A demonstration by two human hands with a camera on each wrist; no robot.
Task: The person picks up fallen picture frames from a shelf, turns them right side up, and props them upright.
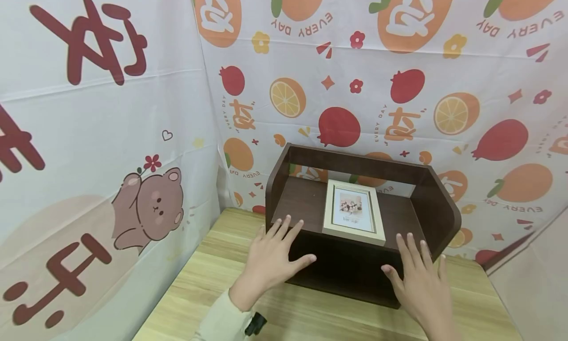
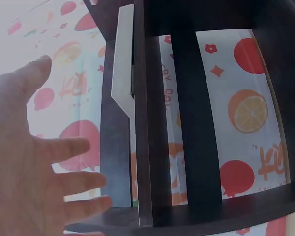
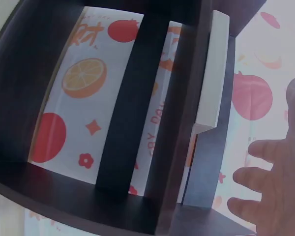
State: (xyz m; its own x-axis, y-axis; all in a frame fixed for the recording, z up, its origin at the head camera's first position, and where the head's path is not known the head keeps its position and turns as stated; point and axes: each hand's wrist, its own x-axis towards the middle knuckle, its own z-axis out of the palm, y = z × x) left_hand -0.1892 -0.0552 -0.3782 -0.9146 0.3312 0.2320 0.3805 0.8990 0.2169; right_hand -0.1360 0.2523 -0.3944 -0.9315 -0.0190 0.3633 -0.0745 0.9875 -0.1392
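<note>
A cream-edged picture frame lies flat, picture side up, on the upper board of a small dark brown shelf. My left hand is spread out near the shelf's front left side, thumb pointing inward. On the other side, my right hand also has its fingers extended, near the front right. Neither hand holds anything, and the picture frame lies between them. Seen from the left wrist, the spread left hand is beside the shelf board. The right wrist view shows the frame's pale edge overhanging the board.
The shelf stands on a light wood-grain table. A fruit-printed cloth hangs close behind it. Another cloth, printed with a bear, hangs along the left. Raised side panels flank the upper board.
</note>
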